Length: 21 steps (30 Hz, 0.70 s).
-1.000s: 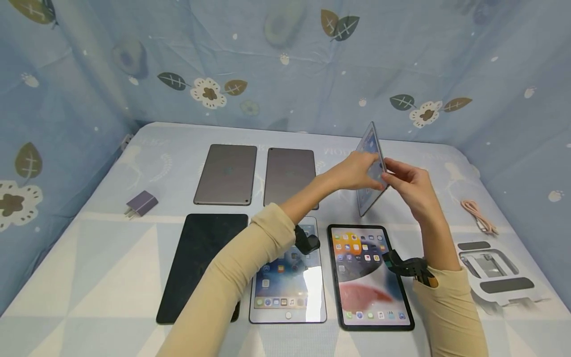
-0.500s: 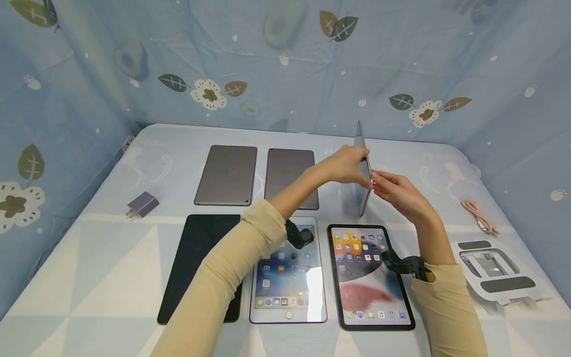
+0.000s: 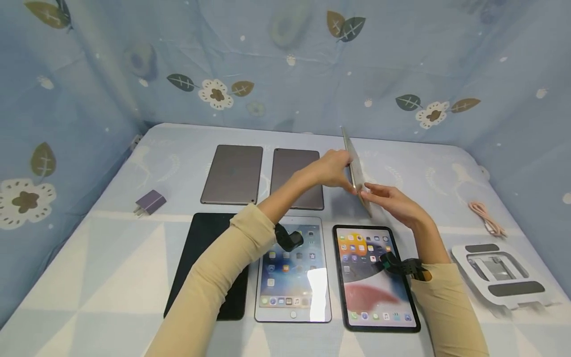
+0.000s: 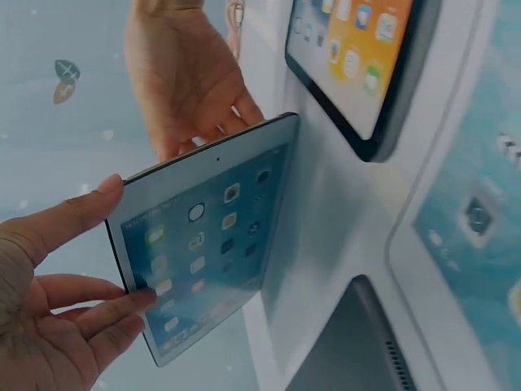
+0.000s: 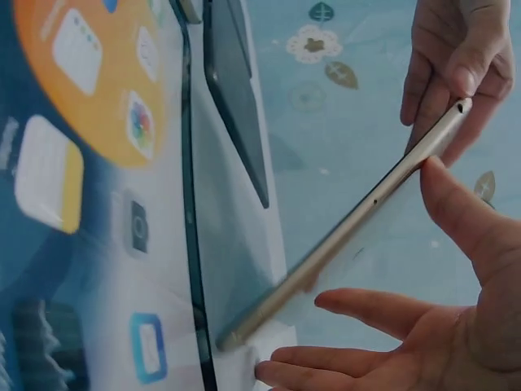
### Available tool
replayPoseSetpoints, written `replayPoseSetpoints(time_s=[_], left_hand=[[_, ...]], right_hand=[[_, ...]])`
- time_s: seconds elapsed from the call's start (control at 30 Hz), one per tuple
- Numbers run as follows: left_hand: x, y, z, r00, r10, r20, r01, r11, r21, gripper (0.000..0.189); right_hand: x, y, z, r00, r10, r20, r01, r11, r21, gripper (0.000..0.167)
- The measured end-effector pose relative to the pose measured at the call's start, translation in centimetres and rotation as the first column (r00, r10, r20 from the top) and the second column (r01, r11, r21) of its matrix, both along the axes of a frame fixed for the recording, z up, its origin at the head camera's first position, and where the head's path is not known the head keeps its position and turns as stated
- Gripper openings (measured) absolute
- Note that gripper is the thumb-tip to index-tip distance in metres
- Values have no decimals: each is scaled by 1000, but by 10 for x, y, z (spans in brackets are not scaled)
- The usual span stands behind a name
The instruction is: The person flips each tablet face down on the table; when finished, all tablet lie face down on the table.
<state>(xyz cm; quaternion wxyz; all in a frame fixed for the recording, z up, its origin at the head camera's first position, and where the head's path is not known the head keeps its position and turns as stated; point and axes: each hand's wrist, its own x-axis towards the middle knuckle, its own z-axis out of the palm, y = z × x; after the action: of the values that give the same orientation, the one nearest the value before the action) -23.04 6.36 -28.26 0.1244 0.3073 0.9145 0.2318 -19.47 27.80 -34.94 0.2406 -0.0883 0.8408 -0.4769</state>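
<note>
One tablet (image 4: 213, 242) (tilted), left hand (image 3: 332, 169) pinching, right hand (image 3: 394, 203) outspread

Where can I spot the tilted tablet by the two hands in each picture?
Head view: the tilted tablet is right of centre, between the left hand and the right hand.
Left wrist view: tilted tablet left of centre, screen lit.
Right wrist view: tilted tablet right of centre, almost edge-on.
Shared landmark: the flat tablet with the orange patch, lower right, upper right and left respectively.
</note>
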Motion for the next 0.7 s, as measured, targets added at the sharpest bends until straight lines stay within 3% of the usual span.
replayPoseSetpoints(time_s=[0.3, 0.5, 0.7], left_hand=[[3, 0, -19, 1000, 18, 24, -19, 999, 38, 53], [4, 3, -30, 997, 33, 75, -40, 995, 87, 54], [2, 6, -44, 996, 46, 80, -52, 997, 64, 59]], right_hand=[[3, -2, -3, 998, 21, -55, -21, 1000, 11, 74], [3, -3, -4, 995, 7, -99, 1, 997, 81, 73], [0, -4, -7, 993, 0, -118, 24, 978, 205, 87]])
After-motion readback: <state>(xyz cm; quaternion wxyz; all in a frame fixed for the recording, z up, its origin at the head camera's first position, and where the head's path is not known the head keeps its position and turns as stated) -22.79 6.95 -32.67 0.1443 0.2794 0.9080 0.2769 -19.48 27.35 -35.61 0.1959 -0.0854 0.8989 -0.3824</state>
